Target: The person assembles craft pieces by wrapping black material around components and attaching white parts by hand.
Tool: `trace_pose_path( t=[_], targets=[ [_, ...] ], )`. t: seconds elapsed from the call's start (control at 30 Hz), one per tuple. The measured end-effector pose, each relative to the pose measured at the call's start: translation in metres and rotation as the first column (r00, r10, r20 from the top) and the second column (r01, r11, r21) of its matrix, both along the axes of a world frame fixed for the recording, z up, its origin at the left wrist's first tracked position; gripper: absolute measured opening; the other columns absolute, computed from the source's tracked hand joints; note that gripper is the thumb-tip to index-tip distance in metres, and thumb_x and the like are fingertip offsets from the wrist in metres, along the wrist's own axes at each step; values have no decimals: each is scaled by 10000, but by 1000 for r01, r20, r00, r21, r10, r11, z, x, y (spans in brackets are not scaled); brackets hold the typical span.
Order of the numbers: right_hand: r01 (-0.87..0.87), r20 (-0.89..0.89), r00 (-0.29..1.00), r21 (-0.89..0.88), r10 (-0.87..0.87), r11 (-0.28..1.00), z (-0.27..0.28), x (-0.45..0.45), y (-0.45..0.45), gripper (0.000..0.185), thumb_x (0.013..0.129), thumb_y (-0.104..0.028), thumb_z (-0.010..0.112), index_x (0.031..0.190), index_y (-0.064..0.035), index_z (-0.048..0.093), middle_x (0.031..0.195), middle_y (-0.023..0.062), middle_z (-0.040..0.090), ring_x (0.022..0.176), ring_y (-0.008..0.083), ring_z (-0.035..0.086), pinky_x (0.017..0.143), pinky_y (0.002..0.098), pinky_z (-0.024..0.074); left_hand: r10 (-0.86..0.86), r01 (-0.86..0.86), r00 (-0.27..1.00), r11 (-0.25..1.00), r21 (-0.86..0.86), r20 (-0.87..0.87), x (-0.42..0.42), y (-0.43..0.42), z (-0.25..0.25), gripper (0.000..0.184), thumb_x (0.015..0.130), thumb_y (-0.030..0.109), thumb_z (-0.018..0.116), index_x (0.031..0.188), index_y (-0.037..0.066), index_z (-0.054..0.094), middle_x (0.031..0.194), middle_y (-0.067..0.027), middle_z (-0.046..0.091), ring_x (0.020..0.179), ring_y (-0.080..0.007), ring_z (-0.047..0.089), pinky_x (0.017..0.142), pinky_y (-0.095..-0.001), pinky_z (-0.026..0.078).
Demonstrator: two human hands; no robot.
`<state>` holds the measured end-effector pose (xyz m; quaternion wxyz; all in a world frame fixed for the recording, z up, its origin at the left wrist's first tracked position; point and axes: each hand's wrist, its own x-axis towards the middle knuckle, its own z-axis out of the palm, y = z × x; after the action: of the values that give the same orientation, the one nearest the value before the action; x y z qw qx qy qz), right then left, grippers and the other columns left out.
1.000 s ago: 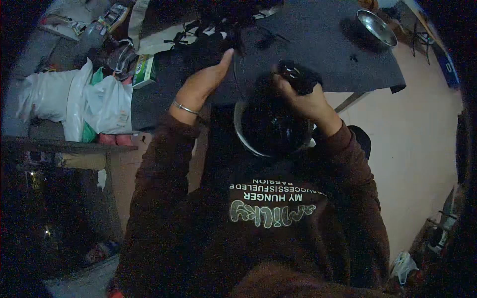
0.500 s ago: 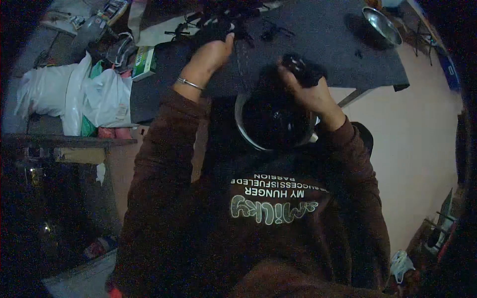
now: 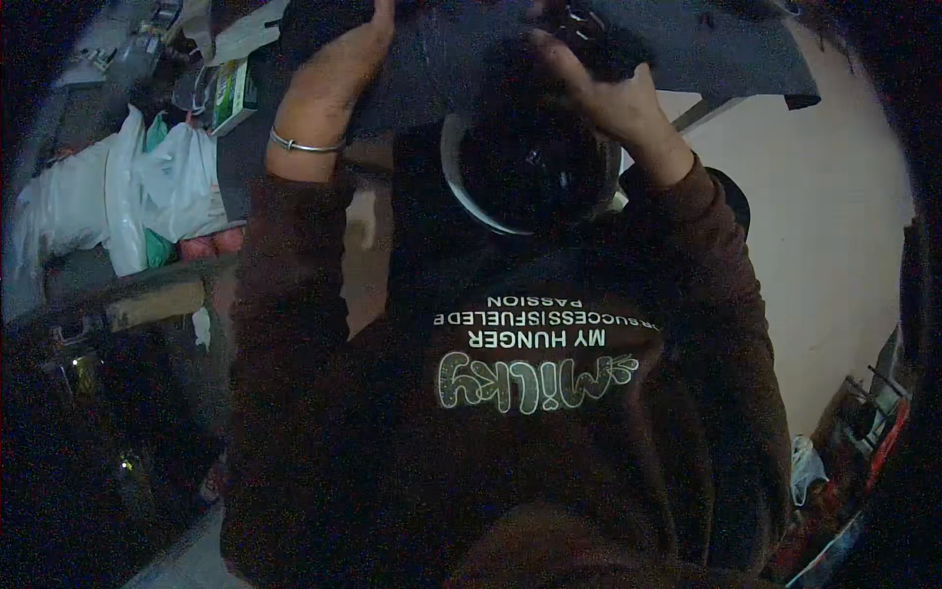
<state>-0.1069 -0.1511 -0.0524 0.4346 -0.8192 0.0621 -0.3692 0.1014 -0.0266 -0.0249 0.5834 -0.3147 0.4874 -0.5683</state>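
My right hand point(image 3: 623, 103) is closed around a dark bundle of small black, glossy pieces point(image 3: 599, 44), too dim to make out their kind. It is above the right side of a round metal bowl point(image 3: 459, 182) at my lap, whose inside looks black with a few glints. My left hand point(image 3: 339, 79), with a bangle point(image 3: 304, 147) at the wrist, reaches over the dark table cloth point(image 3: 446, 59) at the top edge. Its thumb points up, while the other fingers are hidden or cut off, so its grip does not show.
White plastic bags point(image 3: 182, 182) and a green-and-white box point(image 3: 233, 96) stand at the left. A pale floor point(image 3: 785, 236) spreads to the right of the table, with a small white bag point(image 3: 807, 469) low at the right.
The view has tilted down, so bowl, bags and table sit higher in frame. My left hand has moved up and left, its fingers mostly leaving view. My right hand keeps the black bundle.
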Motion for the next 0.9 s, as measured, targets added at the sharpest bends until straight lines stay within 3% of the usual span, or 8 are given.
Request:
trace_pose_path(
  t=[0.03,0.13,0.23,0.3,0.33,0.43,0.77,0.9],
  targets=[
    [-13,55,998,54,10,998,-2,2,0,213,785,-155,492,921,9,509,832,100,547,764,171,515,651,285,409,54,-187,835,964,190,548,-2,-1,3,290,817,205,381,998,27,522,805,-89,569,775,-187,541,743,-341,418],
    [-30,94,995,149,16,988,-4,7,6,199,772,-130,505,931,-11,515,870,107,546,800,181,519,675,288,409,-416,408,908,857,-315,44,16,10,-9,327,825,247,364,975,9,530,964,-96,541,957,-219,477,926,-387,276],
    [30,15,999,165,-33,986,-12,11,2,207,777,-159,520,950,-47,539,891,81,563,818,163,534,690,275,428,58,-134,808,987,87,586,4,25,12,341,825,268,363,969,12,537,952,-102,550,925,-228,499,882,-391,331],
    [62,-1,998,142,-63,988,-22,8,-5,229,776,-185,538,969,-61,556,896,59,579,822,140,548,694,264,450,-80,54,992,971,-235,-100,5,32,4,342,827,269,356,974,22,542,956,-105,554,915,-235,511,848,-391,365],
    [23,56,998,146,-32,989,-24,10,-6,239,778,-191,538,973,-54,553,903,68,577,828,144,548,692,265,452,-246,53,880,901,-431,-405,4,33,2,343,828,269,352,976,27,545,957,-107,556,910,-238,517,831,-391,382],
    [164,-177,974,100,-144,981,-15,9,-5,232,790,-177,518,978,-44,550,923,84,570,855,150,542,700,265,450,-350,109,860,837,-537,-371,-10,17,9,304,801,230,407,969,22,550,963,-127,550,904,-254,519,796,-378,412],
    [126,-33,989,-336,-146,933,-20,7,-18,311,783,-129,505,1083,-58,463,1021,101,523,919,215,521,767,287,428,-481,173,806,748,-640,-345,-26,-3,2,284,778,204,444,963,18,553,965,-148,544,900,-272,520,767,-365,433],
    [65,-259,753,-885,-605,460,-11,15,-55,439,746,-105,529,1159,-89,383,1109,108,460,984,235,473,840,314,378,-459,140,818,744,-653,-348,-22,-5,2,291,781,211,434,964,19,551,963,-149,545,901,-272,520,771,-365,429]
  ],
)
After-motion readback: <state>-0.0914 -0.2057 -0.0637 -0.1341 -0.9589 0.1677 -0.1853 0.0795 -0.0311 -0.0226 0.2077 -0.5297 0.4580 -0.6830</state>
